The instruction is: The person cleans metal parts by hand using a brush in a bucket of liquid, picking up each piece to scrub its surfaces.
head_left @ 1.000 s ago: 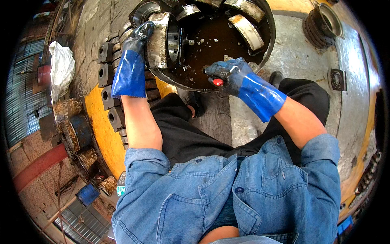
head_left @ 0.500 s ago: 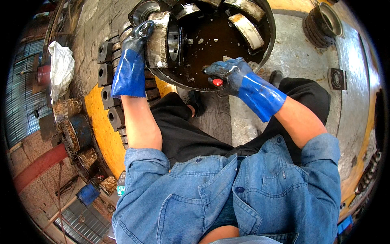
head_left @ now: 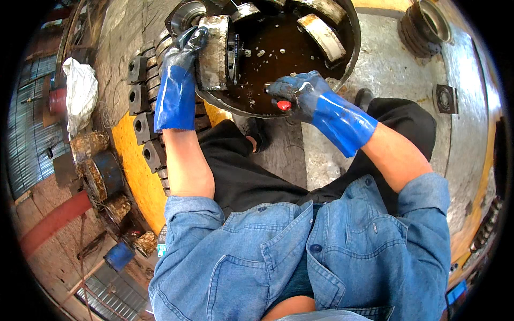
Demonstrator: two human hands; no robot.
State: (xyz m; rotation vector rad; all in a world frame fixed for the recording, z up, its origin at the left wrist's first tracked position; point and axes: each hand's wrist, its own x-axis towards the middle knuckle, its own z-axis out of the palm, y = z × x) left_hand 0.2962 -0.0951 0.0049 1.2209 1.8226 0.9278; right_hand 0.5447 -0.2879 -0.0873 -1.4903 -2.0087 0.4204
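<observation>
My left hand (head_left: pixel 184 49), in a wet blue rubber glove, is closed on the left side of a thick metal ring-like part (head_left: pixel 215 53). The part stands on edge at the left rim of a round tub (head_left: pixel 352 75) of dark brown liquid, its bored face turned toward the liquid. My right hand (head_left: pixel 302 92), gloved alike, is closed round a tool with a red handle (head_left: pixel 283 105) over the near rim. The tool's working end is mostly hidden, so its kind cannot be told. Pale bubbles float on the liquid.
A curved metal piece (head_left: pixel 323 37) rests in the tub. Several bored dark blocks (head_left: pixel 140 128) line up left of my left forearm. Stacked metal rings (head_left: pixel 425 29) stand far right, near a square plate with a round hole (head_left: pixel 445 100). A white sack (head_left: pixel 80 93) lies left.
My left hand has shifted slightly right, and the metal part has turned a little, showing less of its bore. My right hand has moved slightly left and away from me with the red-handled tool.
</observation>
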